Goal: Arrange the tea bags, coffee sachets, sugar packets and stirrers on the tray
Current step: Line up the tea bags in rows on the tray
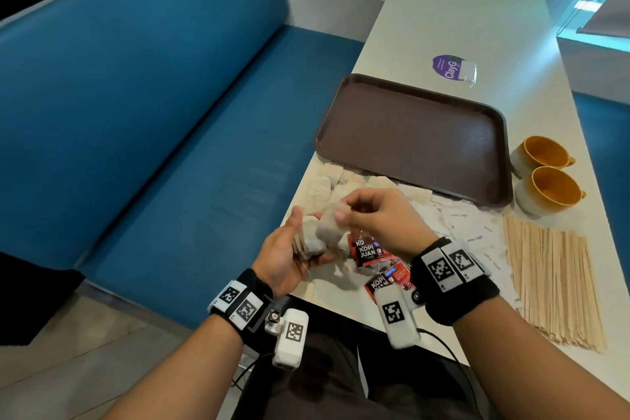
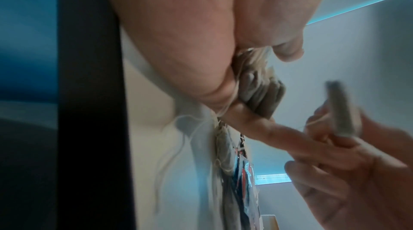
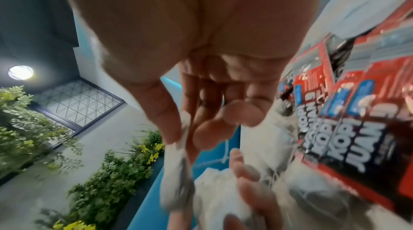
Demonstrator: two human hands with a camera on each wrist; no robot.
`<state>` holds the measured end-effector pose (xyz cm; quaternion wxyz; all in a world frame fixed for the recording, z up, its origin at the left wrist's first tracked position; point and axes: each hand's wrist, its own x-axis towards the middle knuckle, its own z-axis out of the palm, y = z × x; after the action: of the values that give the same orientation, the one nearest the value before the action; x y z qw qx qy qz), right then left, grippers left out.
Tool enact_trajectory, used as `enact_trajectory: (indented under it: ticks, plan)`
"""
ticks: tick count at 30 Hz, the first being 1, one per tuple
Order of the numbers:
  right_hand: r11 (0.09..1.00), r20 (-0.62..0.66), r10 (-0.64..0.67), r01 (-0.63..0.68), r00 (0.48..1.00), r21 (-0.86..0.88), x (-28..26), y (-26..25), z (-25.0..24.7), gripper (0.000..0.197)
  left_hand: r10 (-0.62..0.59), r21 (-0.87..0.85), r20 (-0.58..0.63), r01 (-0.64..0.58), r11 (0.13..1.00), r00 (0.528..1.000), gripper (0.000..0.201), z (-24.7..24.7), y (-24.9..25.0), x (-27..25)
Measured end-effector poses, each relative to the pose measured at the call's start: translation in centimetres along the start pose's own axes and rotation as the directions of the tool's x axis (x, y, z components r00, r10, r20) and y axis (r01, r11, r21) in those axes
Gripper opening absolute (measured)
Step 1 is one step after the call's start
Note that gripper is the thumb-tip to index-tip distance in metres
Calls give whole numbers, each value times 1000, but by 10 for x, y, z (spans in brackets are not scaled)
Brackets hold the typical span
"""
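- Left hand (image 1: 286,249): palm up over the near bench (image 1: 443,27) edge, fingers curled round a stack of tea bags (image 1: 308,239); strings trail from it
- Right hand (image 1: 378,218): thumb and forefinger pinch a single bag (image 1: 332,223), held just beside the stack, touching it
- Tray (image 1: 412,136): brown, bare, flat on bench beyond the hands
- Loose tea bags (image 1: 324,186): piled at tray's near left corner
- Coffee sachets (image 1: 371,251): red, on bench under the hands
- Sugar packets (image 1: 470,232): white, scattered right of the sachets, near the tray's front edge
- Stirrers (image 1: 552,283): wooden, laid in a row at far right
- Two cups (image 1: 545,177): side by side, right of tray, just beyond stirrers
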<state>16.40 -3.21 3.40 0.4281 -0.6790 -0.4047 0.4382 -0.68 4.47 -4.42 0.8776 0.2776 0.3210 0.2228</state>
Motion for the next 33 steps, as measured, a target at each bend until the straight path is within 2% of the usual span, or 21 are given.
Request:
enact_trajectory:
  ticks: [2, 4, 7, 9, 11, 15, 17, 20, 23, 26, 30, 33]
  plan:
    - [998, 165, 48, -42, 985, -43, -1, -1, 8, 5, -37, 11, 14, 37, 999, 999, 79, -2, 0, 0]
    - [991, 220, 69, -41, 973, -130, 1, 1, 16, 3, -58, 21, 33, 57, 998, 998, 87, -4, 0, 0]
    - [945, 85, 12, 17, 996, -326, 10, 7, 24, 7, -64, 64, 118, 56, 996, 991, 89, -8, -3, 1]
    - [925, 16, -25, 29, 1000, -378, 15, 10, 25, 10, -56, 87, 148, 44, 995, 987, 70, -10, -4, 1]
    - [920, 12, -33, 35, 999, -390, 19, 11, 25, 13, -43, 101, 154, 27, 995, 987, 48, -10, -3, -1]
    - [899, -40, -57, 34, 998, -437, 27, 8, 20, 21, 2, 77, 118, -12, 997, 993, 30, -10, -3, -1]
    - [907, -124, -82, 22, 989, -421, 34, 4, 11, 17, 30, 39, 125, -35, 999, 992, 38, -12, -4, 1]
    - [832, -230, -125, -24, 965, -554, 47, 6, -4, 15, 73, 9, 137, -75, 997, 988, 55, -12, -5, 2]
    - [770, -187, -31, -96, 982, -631, 53, 10, -8, 31, 85, 30, 119, -89, 996, 989, 57, -10, -5, 3]
    - [724, -117, 17, -93, 993, -684, 54, 19, -3, 44, 74, -4, 90, -74, 997, 993, 65, -9, -5, 4]
    - [676, -89, 36, -90, 995, -731, 53, 27, 6, 33, 55, -65, 63, -50, 997, 996, 42, -11, -2, 5]
    - [733, -114, 12, -87, 993, -675, 51, 26, 6, 20, 69, -67, 76, -64, 996, 995, 36, -12, -2, 4]
